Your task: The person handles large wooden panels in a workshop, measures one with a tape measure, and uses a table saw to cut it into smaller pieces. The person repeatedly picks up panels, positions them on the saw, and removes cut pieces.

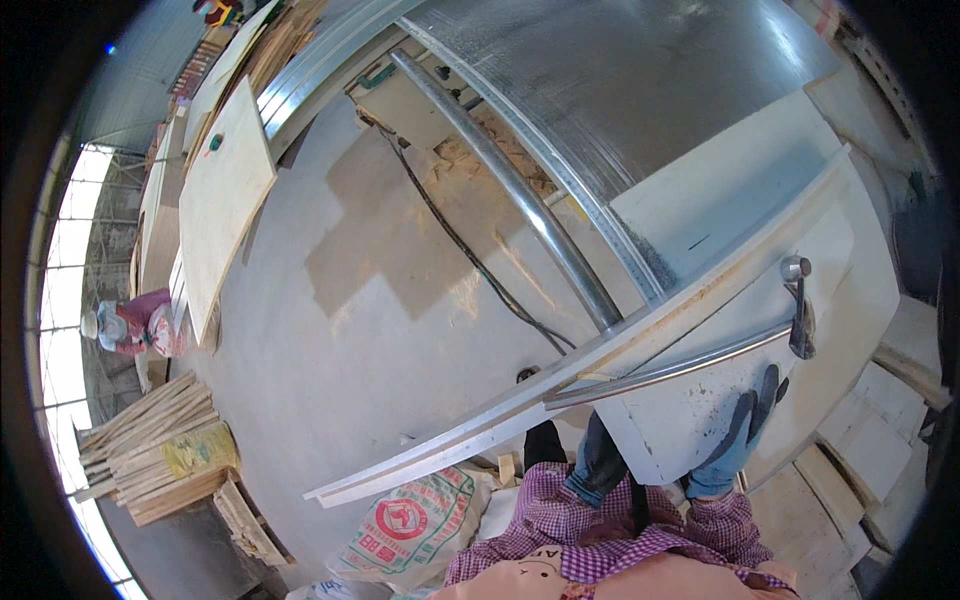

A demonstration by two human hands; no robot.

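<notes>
A pale panel with dark scuffs lies in front of me, edged along its far side by a curved-looking metal strip. My right hand, in a blue and dark glove, rests on the panel's right part, open with fingers stretched out. By the panel's left edge is my left hand, in a dark glove; its fingers are hidden, so I cannot tell its grip. Beyond the right hand a dark lever with a round metal knob stands on the pale surface. A long pale rail runs past the panel to the left.
Ahead are a shiny metal table and a steel tube. Black cables cross the dusty floor. A printed woven sack lies at lower left. Wood strips, leaning boards and another person are farther left; boards lie right.
</notes>
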